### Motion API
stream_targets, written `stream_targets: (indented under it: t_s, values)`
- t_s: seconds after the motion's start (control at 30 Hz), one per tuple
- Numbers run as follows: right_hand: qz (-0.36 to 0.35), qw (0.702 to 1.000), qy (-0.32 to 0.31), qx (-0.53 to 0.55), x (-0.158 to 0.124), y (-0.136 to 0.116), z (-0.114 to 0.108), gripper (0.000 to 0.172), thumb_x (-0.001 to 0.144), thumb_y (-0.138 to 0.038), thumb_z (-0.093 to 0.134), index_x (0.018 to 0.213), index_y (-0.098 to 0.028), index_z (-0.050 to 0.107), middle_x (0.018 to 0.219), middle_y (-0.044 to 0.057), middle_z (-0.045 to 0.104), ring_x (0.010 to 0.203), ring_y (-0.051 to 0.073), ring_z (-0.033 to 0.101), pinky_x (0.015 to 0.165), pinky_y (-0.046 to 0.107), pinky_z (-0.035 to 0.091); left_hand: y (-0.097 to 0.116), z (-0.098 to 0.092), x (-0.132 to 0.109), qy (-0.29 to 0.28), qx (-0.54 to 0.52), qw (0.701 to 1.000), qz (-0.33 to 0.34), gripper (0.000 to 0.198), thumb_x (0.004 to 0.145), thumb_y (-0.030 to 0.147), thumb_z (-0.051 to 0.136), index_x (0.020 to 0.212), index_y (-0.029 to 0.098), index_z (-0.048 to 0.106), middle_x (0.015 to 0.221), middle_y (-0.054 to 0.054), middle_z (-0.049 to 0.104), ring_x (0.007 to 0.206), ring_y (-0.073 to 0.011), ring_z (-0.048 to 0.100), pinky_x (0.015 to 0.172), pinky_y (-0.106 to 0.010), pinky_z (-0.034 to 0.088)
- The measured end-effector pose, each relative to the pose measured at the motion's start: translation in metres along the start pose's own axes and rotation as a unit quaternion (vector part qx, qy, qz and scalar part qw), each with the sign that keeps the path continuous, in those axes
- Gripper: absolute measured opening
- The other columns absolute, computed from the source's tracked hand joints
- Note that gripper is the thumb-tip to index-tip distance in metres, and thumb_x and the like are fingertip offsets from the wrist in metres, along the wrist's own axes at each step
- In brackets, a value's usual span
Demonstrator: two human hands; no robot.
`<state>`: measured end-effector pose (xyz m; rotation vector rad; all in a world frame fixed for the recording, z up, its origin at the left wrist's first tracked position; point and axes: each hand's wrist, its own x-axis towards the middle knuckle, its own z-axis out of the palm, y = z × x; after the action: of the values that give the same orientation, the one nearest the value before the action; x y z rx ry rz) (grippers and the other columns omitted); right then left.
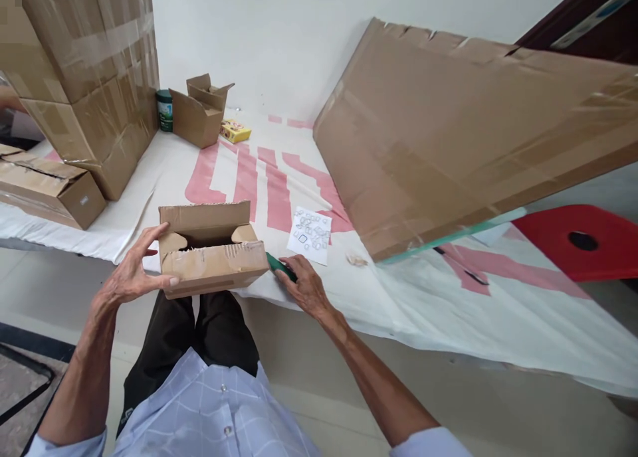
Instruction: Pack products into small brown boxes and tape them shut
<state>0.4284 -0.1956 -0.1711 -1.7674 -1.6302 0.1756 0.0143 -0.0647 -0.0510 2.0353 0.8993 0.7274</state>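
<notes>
Near the table's front edge is a small cardboard box (216, 270) with its long flap raised and its top partly open. My left hand (133, 271) grips the box's left end, thumb along the front and fingers at the back corner. A slim green tool (280, 266), probably a box cutter, lies under the fingers of my right hand (310, 289), which are closed around it. Its far end meets the box's right end, and I cannot see a blade. Just beyond my right hand lies a white paper (310, 234) with small drawn shapes.
Stacked taped cartons (94, 78) rise at the left, with a long carton (50, 184) before them. Behind are a green canister (164, 110), an opened box (199, 111) and a yellow packet (235, 131). A large cardboard sheet (448, 138) leans at right, near a red stool (581, 241).
</notes>
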Motion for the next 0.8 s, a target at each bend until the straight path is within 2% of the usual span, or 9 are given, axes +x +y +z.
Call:
stream_targets:
  t_s: [0.07, 0.17, 0.23, 0.33, 0.43, 0.5, 0.57, 0.7, 0.8]
  values:
    - [-0.014, 0.999, 0.027, 0.039, 0.012, -0.011, -0.006, 0.035, 0.104, -0.051, 0.055, 0.112, -0.022, 0.074, 0.107, 0.013, 0.071, 0.103, 0.030, 0.069, 0.091, 0.048, 0.061, 0.000, 0.000, 0.000, -0.002, -0.009, 1.000, -0.004, 0.098, 0.080, 0.068, 0.086, 0.164, 0.034, 0.048, 0.163, -0.013, 0.050, 0.150, -0.0415, 0.052, 0.117, -0.057, 0.053]
    - [-0.051, 0.994, 0.058, 0.081, 0.036, -0.043, -0.020, 0.034, 0.108, -0.050, 0.054, 0.116, -0.024, 0.075, 0.114, 0.013, 0.071, 0.108, 0.029, 0.069, 0.088, 0.046, 0.062, 0.000, 0.003, 0.001, 0.007, -0.021, 1.000, -0.016, 0.090, 0.084, 0.069, 0.081, 0.162, 0.032, 0.051, 0.164, -0.013, 0.049, 0.149, -0.0407, 0.053, 0.118, -0.056, 0.053]
    - [-0.101, 0.990, 0.056, 0.080, 0.051, -0.070, -0.028, 0.032, 0.109, -0.047, 0.055, 0.121, -0.024, 0.075, 0.119, 0.013, 0.071, 0.113, 0.030, 0.068, 0.095, 0.049, 0.061, 0.001, 0.004, 0.002, 0.014, -0.023, 0.999, -0.025, 0.090, 0.085, 0.069, 0.080, 0.162, 0.032, 0.050, 0.165, -0.014, 0.048, 0.149, -0.0408, 0.053, 0.119, -0.056, 0.052]
    - [-0.192, 0.980, 0.007, 0.041, 0.066, -0.108, -0.035, 0.031, 0.105, -0.045, 0.064, 0.126, -0.024, 0.074, 0.124, 0.013, 0.071, 0.119, 0.033, 0.065, 0.106, 0.054, 0.056, 0.004, 0.007, 0.003, 0.019, -0.020, 0.999, -0.036, 0.092, 0.084, 0.070, 0.080, 0.162, 0.032, 0.050, 0.166, -0.014, 0.048, 0.151, -0.0420, 0.052, 0.119, -0.057, 0.052]
    - [-0.257, 0.964, -0.067, -0.003, 0.072, -0.132, -0.037, 0.034, 0.098, -0.044, 0.076, 0.124, -0.022, 0.072, 0.126, 0.014, 0.071, 0.118, 0.033, 0.063, 0.105, 0.054, 0.055, 0.008, 0.008, 0.003, 0.025, -0.030, 0.998, -0.047, 0.094, 0.081, 0.073, 0.080, 0.160, 0.031, 0.052, 0.166, -0.014, 0.048, 0.152, -0.0433, 0.052, 0.119, -0.057, 0.052]
    - [-0.277, 0.957, -0.085, -0.016, 0.071, -0.139, -0.037, 0.035, 0.096, -0.042, 0.080, 0.122, -0.021, 0.069, 0.124, 0.014, 0.071, 0.115, 0.033, 0.063, 0.102, 0.052, 0.056, 0.011, 0.008, 0.003, 0.028, -0.040, 0.997, -0.056, 0.092, 0.082, 0.074, 0.078, 0.159, 0.030, 0.054, 0.166, -0.014, 0.049, 0.150, -0.0430, 0.053, 0.120, -0.057, 0.052]
    - [-0.290, 0.955, -0.050, -0.033, 0.066, -0.142, -0.036, 0.034, 0.096, -0.040, 0.081, 0.119, -0.021, 0.066, 0.118, 0.013, 0.072, 0.109, 0.031, 0.064, 0.095, 0.048, 0.057, 0.013, 0.008, 0.003, 0.035, -0.046, 0.996, -0.063, 0.087, 0.086, 0.075, 0.073, 0.158, 0.029, 0.056, 0.165, -0.013, 0.050, 0.149, -0.0422, 0.054, 0.119, -0.057, 0.053]
    - [-0.350, 0.930, 0.089, -0.068, 0.044, -0.142, -0.032, 0.015, 0.100, -0.022, 0.074, 0.109, -0.023, 0.061, 0.101, 0.009, 0.072, 0.091, 0.026, 0.063, 0.080, 0.040, 0.054, 0.013, 0.008, 0.003, 0.042, -0.063, 0.996, -0.056, 0.082, 0.091, 0.080, 0.063, 0.154, 0.029, 0.061, 0.162, -0.012, 0.055, 0.149, -0.0432, 0.053, 0.117, -0.057, 0.054]
    - [-0.387, 0.913, 0.116, -0.062, 0.024, -0.139, -0.027, 0.023, 0.097, -0.002, 0.062, 0.100, -0.025, 0.059, 0.091, 0.005, 0.070, 0.081, 0.021, 0.059, 0.073, 0.036, 0.051, 0.011, 0.008, 0.003, 0.033, -0.060, 0.996, -0.048, 0.090, 0.086, 0.082, 0.069, 0.157, 0.028, 0.059, 0.162, -0.014, 0.054, 0.148, -0.0442, 0.054, 0.115, -0.058, 0.056]
